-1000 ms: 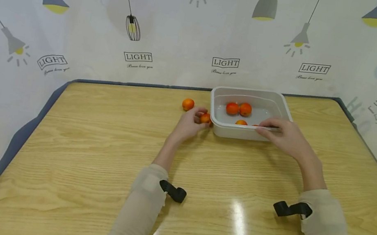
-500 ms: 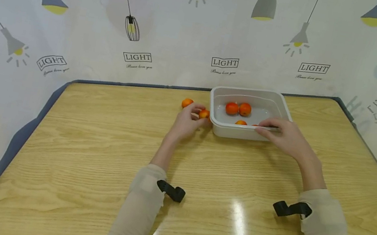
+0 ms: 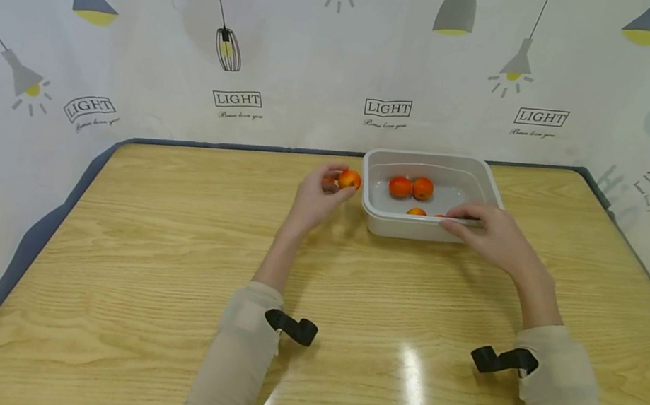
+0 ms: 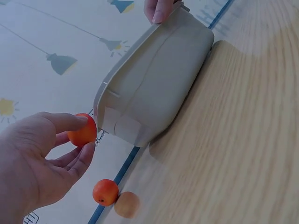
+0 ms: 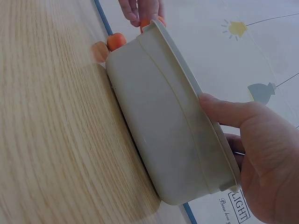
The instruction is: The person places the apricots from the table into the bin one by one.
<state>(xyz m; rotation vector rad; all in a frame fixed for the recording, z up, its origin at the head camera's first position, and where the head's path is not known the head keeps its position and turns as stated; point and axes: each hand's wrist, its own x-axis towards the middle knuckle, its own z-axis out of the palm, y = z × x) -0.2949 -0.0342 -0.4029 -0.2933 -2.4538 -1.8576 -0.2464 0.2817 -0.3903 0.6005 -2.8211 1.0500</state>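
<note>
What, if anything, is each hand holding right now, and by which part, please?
The left hand pinches a small orange fruit by its sides with its fingertips. The right hand grips the tub by its near rim.

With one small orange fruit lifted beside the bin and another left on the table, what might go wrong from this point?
1. The left hand pinches the orange fruit only at its fingertips; that light grip may let it slip and roll across the table.
2. The held fruit is close to the bin rim, so it might strike the rim instead of clearing it.
3. The loose fruit lies near the table's far edge and, if nudged, may roll off.
</note>
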